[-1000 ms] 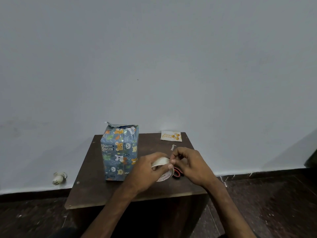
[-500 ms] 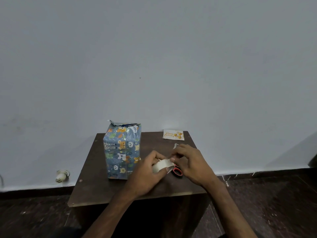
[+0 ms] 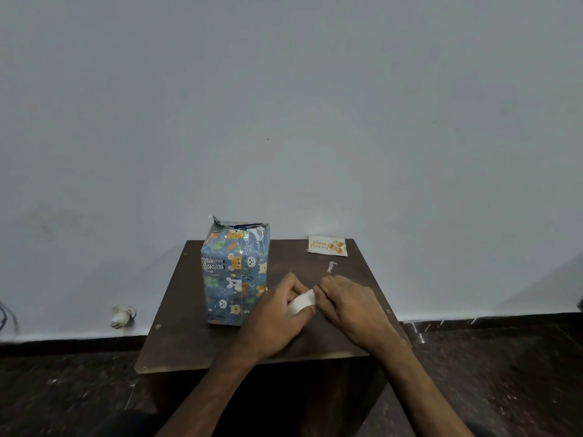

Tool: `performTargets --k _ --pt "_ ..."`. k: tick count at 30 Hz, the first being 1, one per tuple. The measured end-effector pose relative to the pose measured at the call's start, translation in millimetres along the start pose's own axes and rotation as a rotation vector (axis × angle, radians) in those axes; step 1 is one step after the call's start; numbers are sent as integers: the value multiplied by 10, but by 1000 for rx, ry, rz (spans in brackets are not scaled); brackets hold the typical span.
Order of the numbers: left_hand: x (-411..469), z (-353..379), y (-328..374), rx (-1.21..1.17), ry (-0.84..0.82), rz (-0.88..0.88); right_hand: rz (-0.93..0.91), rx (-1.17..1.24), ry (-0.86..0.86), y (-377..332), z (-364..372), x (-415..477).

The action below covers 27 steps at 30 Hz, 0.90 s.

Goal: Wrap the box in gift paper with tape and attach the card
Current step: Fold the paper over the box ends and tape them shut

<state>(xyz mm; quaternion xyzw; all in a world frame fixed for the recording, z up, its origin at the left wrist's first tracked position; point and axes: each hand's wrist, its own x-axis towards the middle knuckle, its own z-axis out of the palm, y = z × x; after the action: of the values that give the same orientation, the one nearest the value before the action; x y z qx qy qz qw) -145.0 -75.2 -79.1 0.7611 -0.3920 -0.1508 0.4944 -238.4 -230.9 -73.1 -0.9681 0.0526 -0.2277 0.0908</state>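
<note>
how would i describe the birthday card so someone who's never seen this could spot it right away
Find the dark brown table against the pale wall and look to its far right corner. The card lies flat there, a small white rectangle with gold lettering and gold balloons. It is much flatter and paler than the tall wrapped box on the left, and larger than the scrap of tape just in front of it.

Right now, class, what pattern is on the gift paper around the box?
The gift paper is blue with cartoon animals; head view.

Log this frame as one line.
left hand: holds tape roll | right hand: pinches roll's edge | box: wrapped, top ragged | card: unattached, lying apart
</note>
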Motion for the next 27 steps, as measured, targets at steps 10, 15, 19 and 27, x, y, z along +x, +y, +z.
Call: performTargets --k 10,15,19,27 --pt "-6 -7 23 206 68 107 261 484 134 -53 98 -1" --pt "-9 -9 -31 195 66 56 174 507 146 -18 29 0" --pt "-10 -4 -60 163 66 22 122 510 146 -9 24 -1" --pt "14 1 -45 157 -31 12 82 255 86 61 20 27"
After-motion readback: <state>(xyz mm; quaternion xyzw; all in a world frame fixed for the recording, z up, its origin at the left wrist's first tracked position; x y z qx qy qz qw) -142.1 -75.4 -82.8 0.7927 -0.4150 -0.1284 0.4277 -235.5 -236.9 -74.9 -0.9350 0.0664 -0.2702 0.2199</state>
